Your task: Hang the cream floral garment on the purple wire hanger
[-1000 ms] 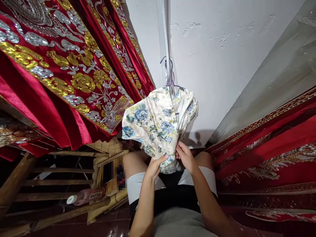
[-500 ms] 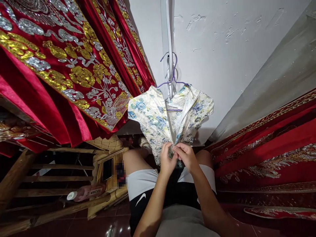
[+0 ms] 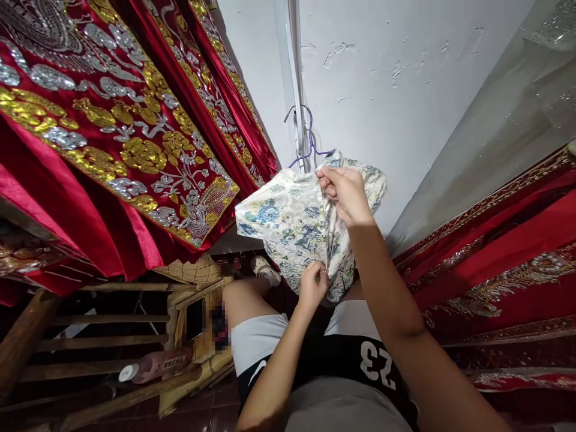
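Shorts [image 3: 333, 354] here read "23", plus a white swoosh [image 3: 257, 372]. Left hand [image 3: 314, 283]'s pinching the floral top [image 3: 292, 222] low down, right hand [image 3: 344, 189] pinching near its neckline, fingers curled.

- The right hand [image 3: 345, 191] is raised higher, thumb and forefinger pinched together, other fingers curled.
- The left hand [image 3: 312, 284] sits lower, nearer the body, fingers bent in a pinch.
- The right arm [image 3: 387, 279] stretches farther forward than the left arm [image 3: 278, 363].
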Motion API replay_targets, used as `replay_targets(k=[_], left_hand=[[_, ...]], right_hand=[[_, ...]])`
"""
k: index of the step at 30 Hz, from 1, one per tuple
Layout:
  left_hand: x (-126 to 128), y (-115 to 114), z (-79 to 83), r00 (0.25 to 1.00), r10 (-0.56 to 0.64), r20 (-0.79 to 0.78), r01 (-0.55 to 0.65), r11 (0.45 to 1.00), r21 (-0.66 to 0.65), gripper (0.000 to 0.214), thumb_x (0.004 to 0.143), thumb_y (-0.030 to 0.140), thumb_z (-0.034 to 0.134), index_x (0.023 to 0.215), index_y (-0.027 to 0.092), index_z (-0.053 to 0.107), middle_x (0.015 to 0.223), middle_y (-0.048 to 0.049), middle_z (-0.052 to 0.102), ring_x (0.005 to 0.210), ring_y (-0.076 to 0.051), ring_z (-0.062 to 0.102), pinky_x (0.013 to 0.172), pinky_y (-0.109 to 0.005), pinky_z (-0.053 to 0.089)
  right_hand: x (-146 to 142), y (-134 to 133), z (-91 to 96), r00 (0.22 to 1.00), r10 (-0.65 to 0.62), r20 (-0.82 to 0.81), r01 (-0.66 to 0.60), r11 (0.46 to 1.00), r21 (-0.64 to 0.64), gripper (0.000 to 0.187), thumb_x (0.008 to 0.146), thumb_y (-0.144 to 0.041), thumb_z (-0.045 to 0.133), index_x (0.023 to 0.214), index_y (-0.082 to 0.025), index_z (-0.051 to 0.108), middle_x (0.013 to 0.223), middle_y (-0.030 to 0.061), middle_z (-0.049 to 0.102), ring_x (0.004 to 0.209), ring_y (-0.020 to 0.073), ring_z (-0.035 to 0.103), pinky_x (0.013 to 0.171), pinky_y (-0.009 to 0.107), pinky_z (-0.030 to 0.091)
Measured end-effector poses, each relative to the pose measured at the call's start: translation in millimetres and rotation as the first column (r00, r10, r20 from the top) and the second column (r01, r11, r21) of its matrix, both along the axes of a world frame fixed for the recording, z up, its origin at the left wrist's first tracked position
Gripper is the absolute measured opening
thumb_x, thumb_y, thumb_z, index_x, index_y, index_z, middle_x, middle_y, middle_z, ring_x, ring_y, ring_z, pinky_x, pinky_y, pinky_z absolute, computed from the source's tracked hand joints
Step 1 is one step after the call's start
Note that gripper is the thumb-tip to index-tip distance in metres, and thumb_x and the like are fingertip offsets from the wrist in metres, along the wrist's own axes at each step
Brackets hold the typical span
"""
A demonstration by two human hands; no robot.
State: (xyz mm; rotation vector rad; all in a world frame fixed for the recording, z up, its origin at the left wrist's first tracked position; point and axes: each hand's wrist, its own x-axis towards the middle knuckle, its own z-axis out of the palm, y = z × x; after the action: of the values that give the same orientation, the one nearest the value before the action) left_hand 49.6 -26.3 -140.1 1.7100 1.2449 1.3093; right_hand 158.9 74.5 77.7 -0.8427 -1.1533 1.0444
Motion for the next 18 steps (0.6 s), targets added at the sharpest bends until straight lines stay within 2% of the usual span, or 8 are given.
replay_targets(k=[2,4,6,9,12,15,17,18], left_hand=[[-4,7,7.2,0.999,-0.034,-0.022,0.033,0.999,-0.016,0.018,0.082,0.014,0.061,0.066,0.021,0.054,0.067,-0.0007,0.052,0.065,-0.018,0.049,0.066,-0.029,0.036],[-13,18,31.0,0.996,-0.086,-0.034,0.085,0.996,-0.026,0.014,0.080,0.016,0.066,0.067,0.021,0.062,0.068,-0.0023,0.059,0.065,-0.020,0.054,0.068,-0.030,0.041],[-26,33,73.2,0.993,-0.109,-0.034,0.110,0.993,0.029,0.007,0.085,0.023,0.067,0.080,0.022,0.072,0.079,-0.0051,0.069,0.074,-0.022,0.062,0.076,-0.032,0.046],[-43,60,152.4,0.998,0.067,-0.014,-0.056,0.918,0.393,0.028,0.099,0.031,0.056,0.122,0.021,0.068,0.096,-0.0057,0.071,0.085,-0.021,0.064,0.085,-0.034,0.048],[-48,85,211.5,0.963,0.088,-0.256,0.068,0.837,0.543,0.025,0.102,0.031,0.054,0.118,0.018,0.068,0.100,-0.0064,0.069,0.092,-0.020,0.063,0.088,-0.034,0.048],[-49,100,230.9,0.901,0.131,-0.413,0.145,0.806,0.573,0.018,0.101,0.027,0.056,0.097,0.016,0.070,0.091,-0.0056,0.067,0.090,-0.020,0.062,0.087,-0.035,0.047],[-61,106,228.4,0.933,0.194,-0.304,0.031,0.797,0.604,0.015,0.099,0.026,0.058,0.093,0.016,0.068,0.093,-0.0056,0.067,0.094,-0.020,0.061,0.094,-0.037,0.046],[-73,109,224.5,0.964,0.221,-0.149,-0.091,0.800,0.594,0.013,0.099,0.025,0.060,0.093,0.016,0.067,0.096,-0.0053,0.067,0.098,-0.020,0.060,0.098,-0.037,0.044]], right_hand=[[-2,3,7.3,1.000,0.005,-0.003,-0.005,0.999,0.044,0.029,0.090,-0.040,0.073,0.077,-0.015,0.066,0.062,-0.0016,0.059,0.045,0.0042,0.038,0.041,0.019,0.028],[-3,-2,3.7,1.000,0.030,0.002,-0.030,0.999,0.038,0.027,0.091,-0.039,0.071,0.079,-0.015,0.067,0.060,-0.0027,0.057,0.044,0.0039,0.037,0.040,0.019,0.027],[-4,-10,-3.8,0.999,0.044,-0.003,-0.043,0.999,0.018,0.029,0.090,-0.042,0.071,0.079,-0.016,0.066,0.058,-0.0039,0.055,0.043,0.0041,0.036,0.040,0.019,0.025],[-5,-14,-11.1,0.999,0.052,0.004,-0.052,0.998,0.032,0.034,0.087,-0.048,0.073,0.078,-0.017,0.063,0.056,-0.0048,0.052,0.044,0.0052,0.037,0.042,0.020,0.025],[-9,-7,-14.5,0.998,0.063,0.020,-0.064,0.994,0.088,0.035,0.086,-0.050,0.072,0.076,-0.019,0.060,0.054,-0.0065,0.045,0.046,0.0069,0.035,0.044,0.021,0.025],[-14,4,-28.1,0.994,-0.028,0.106,0.016,0.993,0.114,0.032,0.087,-0.046,0.069,0.073,-0.020,0.057,0.054,-0.0065,0.041,0.048,0.0085,0.031,0.046,0.023,0.022],[-16,8,-46.6,0.970,-0.118,0.213,0.099,0.990,0.097,0.032,0.086,-0.041,0.068,0.067,-0.022,0.053,0.054,-0.0058,0.041,0.050,0.0098,0.030,0.048,0.025,0.021],[-16,8,-58.2,0.952,-0.145,0.269,0.128,0.989,0.081,0.033,0.085,-0.039,0.068,0.063,-0.023,0.049,0.053,-0.0058,0.039,0.051,0.0102,0.030,0.049,0.026,0.020]])
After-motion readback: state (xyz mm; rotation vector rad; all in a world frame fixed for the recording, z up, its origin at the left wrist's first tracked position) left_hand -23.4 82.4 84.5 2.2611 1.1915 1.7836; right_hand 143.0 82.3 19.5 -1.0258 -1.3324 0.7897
